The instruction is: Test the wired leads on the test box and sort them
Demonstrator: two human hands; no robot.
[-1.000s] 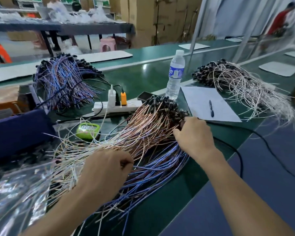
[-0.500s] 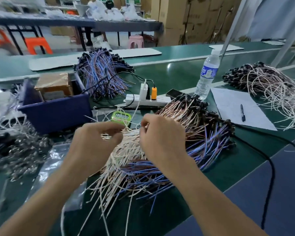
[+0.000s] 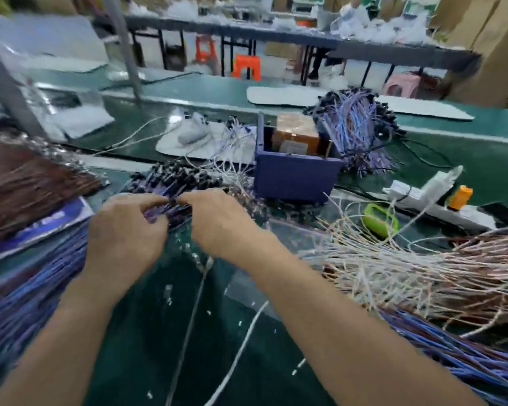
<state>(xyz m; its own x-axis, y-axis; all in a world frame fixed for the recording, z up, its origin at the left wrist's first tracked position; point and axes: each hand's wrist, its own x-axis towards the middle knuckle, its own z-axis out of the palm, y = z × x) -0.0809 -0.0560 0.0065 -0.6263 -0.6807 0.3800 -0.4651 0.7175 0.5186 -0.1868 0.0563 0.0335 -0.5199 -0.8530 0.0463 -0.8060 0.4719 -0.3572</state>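
My left hand (image 3: 123, 230) and my right hand (image 3: 217, 221) meet over a pile of blue-purple wired leads (image 3: 35, 276) at the left of the green bench. Between their fingertips both hands pinch a lead with a small black end (image 3: 173, 202). The frame is motion-blurred, so the lead's wire is hard to follow. A big heap of white, copper and blue leads (image 3: 408, 273) lies to the right of my right forearm. Behind the hands stands a dark blue box (image 3: 294, 177) with a brown block inside. A small green tester (image 3: 379, 221) sits to its right.
A white power strip (image 3: 440, 206) with an orange plug lies at the right. Another blue lead bundle (image 3: 361, 133) sits behind the box. Brown leads (image 3: 27, 183) lie at far left, a white cloth (image 3: 194, 136) beyond. Loose white wires cross the bench near me.
The view has swung left. Both hands have moved from the white and copper heap over to the blue pile on the left, still close together and pinching a lead.
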